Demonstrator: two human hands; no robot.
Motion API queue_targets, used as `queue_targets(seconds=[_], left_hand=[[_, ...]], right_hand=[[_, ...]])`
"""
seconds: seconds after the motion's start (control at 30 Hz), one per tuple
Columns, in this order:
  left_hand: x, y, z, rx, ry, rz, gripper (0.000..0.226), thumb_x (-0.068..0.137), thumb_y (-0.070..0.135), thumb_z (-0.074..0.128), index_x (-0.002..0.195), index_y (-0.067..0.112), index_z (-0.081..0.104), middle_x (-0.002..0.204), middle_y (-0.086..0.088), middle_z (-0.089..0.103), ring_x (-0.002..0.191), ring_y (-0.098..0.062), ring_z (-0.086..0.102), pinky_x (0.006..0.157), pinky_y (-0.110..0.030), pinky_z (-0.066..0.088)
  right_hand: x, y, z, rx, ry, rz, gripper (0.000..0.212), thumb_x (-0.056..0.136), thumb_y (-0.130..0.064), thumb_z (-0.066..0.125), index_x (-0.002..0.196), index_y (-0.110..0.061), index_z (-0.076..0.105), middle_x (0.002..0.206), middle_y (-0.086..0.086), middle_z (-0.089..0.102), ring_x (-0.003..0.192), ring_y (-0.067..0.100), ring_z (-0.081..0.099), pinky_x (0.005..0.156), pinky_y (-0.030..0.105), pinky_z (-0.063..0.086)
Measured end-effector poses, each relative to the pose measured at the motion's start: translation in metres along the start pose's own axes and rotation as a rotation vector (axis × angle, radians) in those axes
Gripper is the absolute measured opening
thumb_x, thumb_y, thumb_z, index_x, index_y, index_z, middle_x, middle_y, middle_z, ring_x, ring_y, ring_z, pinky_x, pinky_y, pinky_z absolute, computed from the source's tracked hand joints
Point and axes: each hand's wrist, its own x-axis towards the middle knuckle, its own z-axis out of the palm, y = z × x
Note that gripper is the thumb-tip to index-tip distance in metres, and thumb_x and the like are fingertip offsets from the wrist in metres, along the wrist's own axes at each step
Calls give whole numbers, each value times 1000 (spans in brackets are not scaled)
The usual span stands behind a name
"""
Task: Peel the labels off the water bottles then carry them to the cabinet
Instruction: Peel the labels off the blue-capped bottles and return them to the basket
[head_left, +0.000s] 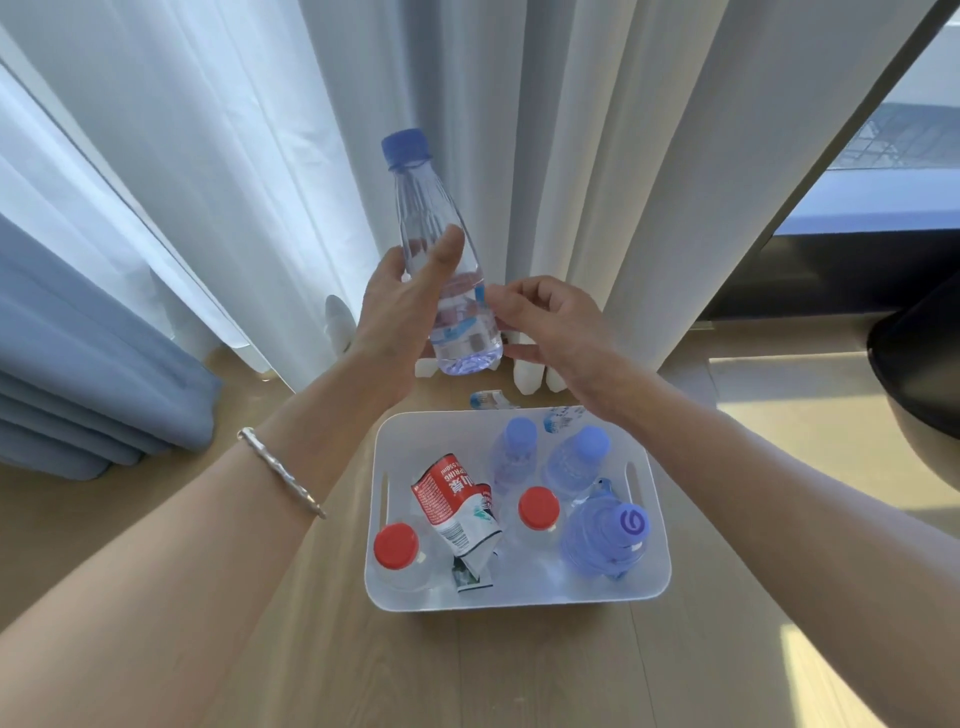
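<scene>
the loose red label (451, 493) in the bin (660, 551) reads, upside down, "...ring" and "550ml", with white chinese characters and a barcode beside them. the purple cap (632, 523) bears a white spiral sign like a "g". print on the bottle label (464, 318) is too blurred to read.

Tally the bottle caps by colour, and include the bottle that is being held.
Blue caps: 4 (one on the held bottle, three in the bin)
Red caps: 2 (both in the bin)
Total: 6
</scene>
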Motion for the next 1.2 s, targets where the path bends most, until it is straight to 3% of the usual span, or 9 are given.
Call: queue_targets(seconds=[0.33,0.53,0.63,0.73,0.87,0.93,1.03,1.1,1.2], left_hand=[[3,-6,-6,50,-2,-1,64,80,61,57,132,24,47,119,-3,67,98,-24,69,90,-51,54],[4,-16,-16,-30,-53,-34,47,86,61,52,118,26,54,92,3,74,79,-19,74,68,-35,61],[0,-17,-16,-66,-75,-72,58,88,65,44,122,20,57,100,-6,72,84,-23,74,69,-36,60],[-4,-17,-15,-87,-80,-84,62,89,66,39,124,18,56,101,-8,71,78,-20,74,65,-33,60],[-7,-15,-16,-145,-29,-100,63,89,67,38,125,18,54,94,-6,72,72,-19,74,56,-29,57],[-9,-14,-16,-171,21,-113,60,87,69,42,120,21,53,91,-5,74,74,-22,75,57,-33,58],[-14,-13,-15,-170,82,-107,62,78,75,46,116,26,51,105,-8,72,85,-26,74,73,-43,59],[-17,-13,-14,-147,114,-83,66,74,76,47,116,26,50,109,-9,70,89,-28,72,82,-49,57],[-24,-15,-14,-178,109,-29,52,81,66,53,112,25,48,105,-9,70,86,-26,74,69,-43,59]], right_hand=[[-5,-2,18,-248,98,-34,17,94,-25,58,82,-16,65,94,9,70,94,24,67,86,42,56],[-6,14,14,6,95,39,19,89,-19,63,70,-19,66,78,-2,75,76,9,72,64,21,57],[-11,16,8,114,51,57,15,86,-22,63,71,-19,66,78,0,76,66,8,71,59,19,55],[-17,15,6,158,-15,80,11,81,-27,64,77,-17,65,81,1,76,68,12,71,66,27,60],[-19,12,13,181,-19,90,17,99,-23,49,89,-14,59,81,-2,74,76,14,72,65,26,56],[-21,13,21,163,-76,85,33,100,-42,40,103,-16,60,92,-1,72,86,15,69,77,31,56],[-26,11,32,122,-197,83,69,79,-70,34,122,-22,58,112,3,69,102,18,66,91,35,51],[-28,11,40,30,-218,21,58,81,-67,43,117,-25,59,112,2,69,104,19,65,95,40,51],[-26,18,45,13,-143,-36,35,89,-54,53,105,-26,66,100,-1,73,97,17,69,91,42,54]])
